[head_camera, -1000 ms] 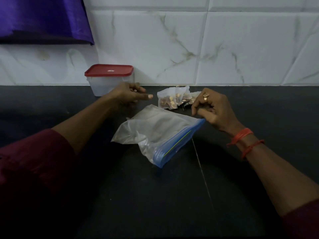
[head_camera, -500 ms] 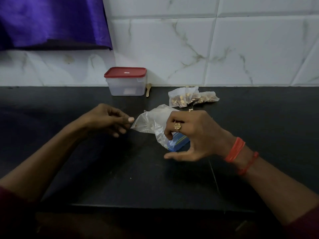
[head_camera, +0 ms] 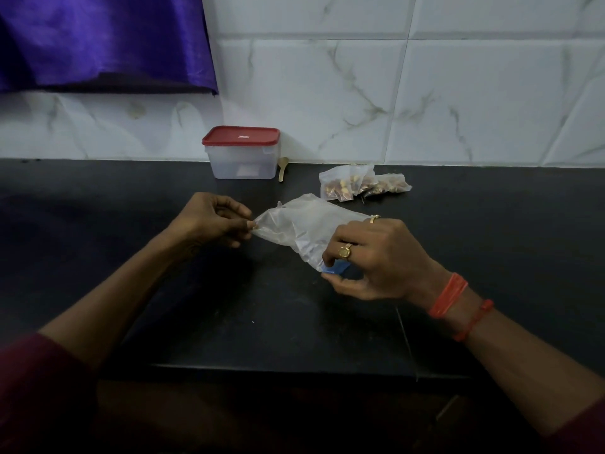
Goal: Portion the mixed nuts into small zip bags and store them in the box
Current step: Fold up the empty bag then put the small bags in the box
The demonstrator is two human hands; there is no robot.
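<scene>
Head view: left hand [head_camera: 212, 217] now pinches big bag [head_camera: 304, 224], right hand [head_camera: 376, 257] grips its zip [head_camera: 335, 267]; small bags [head_camera: 357, 186], 1 o'clock, unboxed.

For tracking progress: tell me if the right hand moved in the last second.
Yes. The right hand drew back toward the person, away from the filled nut bags.

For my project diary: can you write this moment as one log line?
left hand: pinches corner of large clear blue-zip plastic bag | right hand: grips its zip end | red-lidded clear plastic box: closed
</scene>
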